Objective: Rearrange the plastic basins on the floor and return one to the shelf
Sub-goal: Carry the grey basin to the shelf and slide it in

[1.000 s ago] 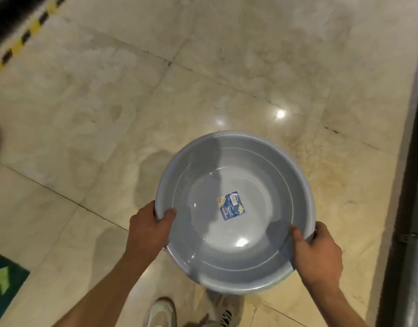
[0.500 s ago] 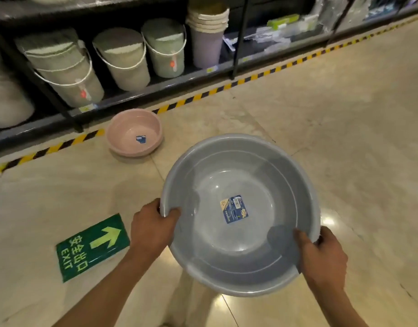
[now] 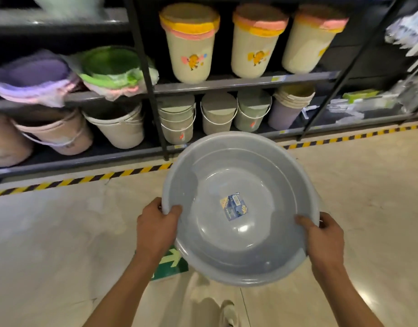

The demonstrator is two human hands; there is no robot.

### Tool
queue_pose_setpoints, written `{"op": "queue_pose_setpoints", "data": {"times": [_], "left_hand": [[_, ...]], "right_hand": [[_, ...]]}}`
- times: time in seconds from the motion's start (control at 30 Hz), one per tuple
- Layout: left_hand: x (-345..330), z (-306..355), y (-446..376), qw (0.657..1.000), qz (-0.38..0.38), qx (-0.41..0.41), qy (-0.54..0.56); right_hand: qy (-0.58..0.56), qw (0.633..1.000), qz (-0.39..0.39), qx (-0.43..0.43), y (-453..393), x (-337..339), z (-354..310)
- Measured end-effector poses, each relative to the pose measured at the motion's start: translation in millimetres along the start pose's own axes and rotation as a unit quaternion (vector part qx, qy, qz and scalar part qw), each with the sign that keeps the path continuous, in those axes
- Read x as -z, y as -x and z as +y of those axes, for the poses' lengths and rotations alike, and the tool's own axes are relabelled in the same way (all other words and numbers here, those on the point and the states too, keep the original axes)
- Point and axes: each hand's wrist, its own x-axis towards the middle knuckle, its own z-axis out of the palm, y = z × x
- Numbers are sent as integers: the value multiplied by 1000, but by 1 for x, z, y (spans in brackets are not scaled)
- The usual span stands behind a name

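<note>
— Where's the basin (image 3: 238,208)?
— Dead centre, between both hands: left hand (image 3: 156,228) at nine o'clock on its rim, right hand (image 3: 323,237) at three.
— And the shelf (image 3: 227,82)?
— Behind it, twelve o'clock, buckets (image 3: 217,116) on it. The floor sign (image 3: 170,265) lies under the basin at seven.

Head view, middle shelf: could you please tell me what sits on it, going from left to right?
Purple basin stack → green basin stack → three cream lidded bins with cartoon stickers: first, second, third.
</note>
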Motion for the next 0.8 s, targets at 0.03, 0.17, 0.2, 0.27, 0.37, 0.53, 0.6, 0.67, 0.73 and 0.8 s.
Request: {"op": "queue_pose_setpoints", "data": {"times": [0.03,0.17,0.2,0.27,0.37,0.53,0.6,0.67,0.73,0.8], "left_hand": [[3,9,-10,1000,2,0,0],[3,33,-62,1000,2,18,-11],[0,36,-78,1000,1,23,-18],[-8,42,-111,999,4,34,-33],[-23,48,-161,997,3,43,-60],[-52,40,-240,991,19,55,-119],[-66,23,-272,988,16,69,-141],[-86,0,-307,985,12,75,-152],[-109,-24,-344,983,14,83,-162],[-134,-54,-380,979,4,90,-185]], "right_hand": [[0,1000,-6,4,-8,-7,-14],[5,1000,-21,13,-48,-44,-54],[8,1000,-21,15,-62,-56,-59],[19,999,-28,15,-91,-81,-71],[52,997,-59,15,-137,-120,-83],[96,992,-81,28,-198,-184,-91],[117,989,-89,27,-225,-208,-87],[149,985,-86,26,-253,-235,-72],[168,982,-85,29,-284,-267,-55],[181,980,-80,22,-312,-296,-27]]}}
